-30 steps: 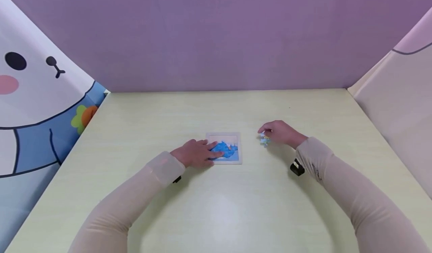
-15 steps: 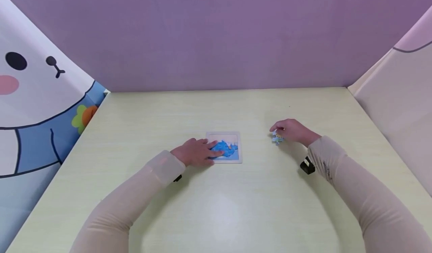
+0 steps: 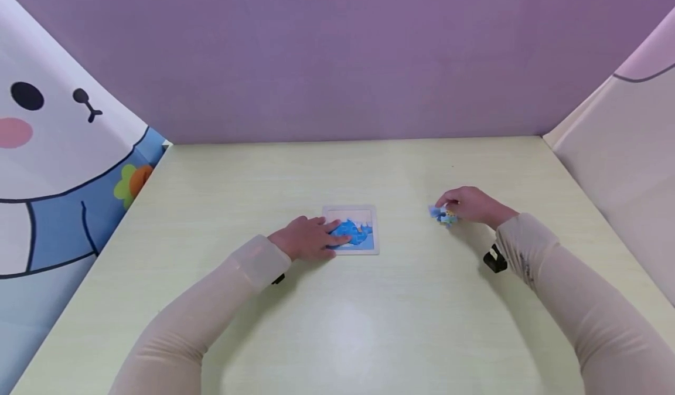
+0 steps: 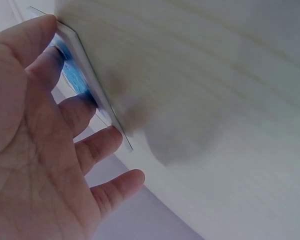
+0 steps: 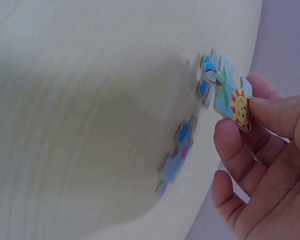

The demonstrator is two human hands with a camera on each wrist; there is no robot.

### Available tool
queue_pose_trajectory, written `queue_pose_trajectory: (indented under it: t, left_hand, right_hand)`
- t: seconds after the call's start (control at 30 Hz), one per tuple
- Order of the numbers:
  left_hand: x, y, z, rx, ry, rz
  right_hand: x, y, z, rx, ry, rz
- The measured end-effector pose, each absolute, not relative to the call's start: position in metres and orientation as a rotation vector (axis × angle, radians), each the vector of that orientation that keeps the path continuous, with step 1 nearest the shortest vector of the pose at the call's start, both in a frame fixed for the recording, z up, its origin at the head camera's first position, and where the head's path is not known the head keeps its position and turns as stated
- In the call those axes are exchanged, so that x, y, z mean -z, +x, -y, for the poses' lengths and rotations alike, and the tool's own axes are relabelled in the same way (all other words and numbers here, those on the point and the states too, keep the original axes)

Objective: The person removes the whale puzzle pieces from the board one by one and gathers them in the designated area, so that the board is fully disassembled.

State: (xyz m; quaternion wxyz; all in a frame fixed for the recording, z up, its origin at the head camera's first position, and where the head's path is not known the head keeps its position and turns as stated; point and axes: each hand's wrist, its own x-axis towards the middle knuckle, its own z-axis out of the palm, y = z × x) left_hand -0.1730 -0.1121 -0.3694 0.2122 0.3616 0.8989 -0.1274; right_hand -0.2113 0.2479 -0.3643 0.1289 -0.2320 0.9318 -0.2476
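Note:
My left hand (image 3: 306, 239) lies palm down with spread fingers over the left side of a square puzzle tray (image 3: 350, 251). A blue whale-like picture (image 3: 354, 231) shows inside its pale border. In the left wrist view, the straight fingertips touch the tray's edge (image 4: 92, 77). My right hand (image 3: 469, 203) pinches a jigsaw piece (image 5: 229, 95) between thumb and fingers; a smiling sun and a green palm are printed on it. Behind that piece is a blue jigsaw piece (image 5: 205, 82), partly hidden. A light-blue jigsaw piece with a pink spot (image 5: 177, 157) lies on the table.
The pale wooden table (image 3: 337, 324) runs back to a purple wall (image 3: 358, 61). A cartoon-printed panel (image 3: 63, 149) stands on the left, and a light panel (image 3: 627, 166) on the right. A black wrist camera (image 3: 495, 259) hangs under the right cuff.
My right hand has moved to the right with the pinched jigsaw piece. A blue piece now shows at its left fingertips. My left hand and the tray have stayed in place.

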Motion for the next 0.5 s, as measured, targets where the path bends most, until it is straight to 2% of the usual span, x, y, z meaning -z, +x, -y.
queue_pose_trajectory:
  t: [0.5]
  left_hand:
    - [0.371, -0.174, 0.114, 0.388, 1.004, -2.494]
  right_hand:
    - [0.365, -0.216, -0.281, 0.635, -0.664, -2.758]
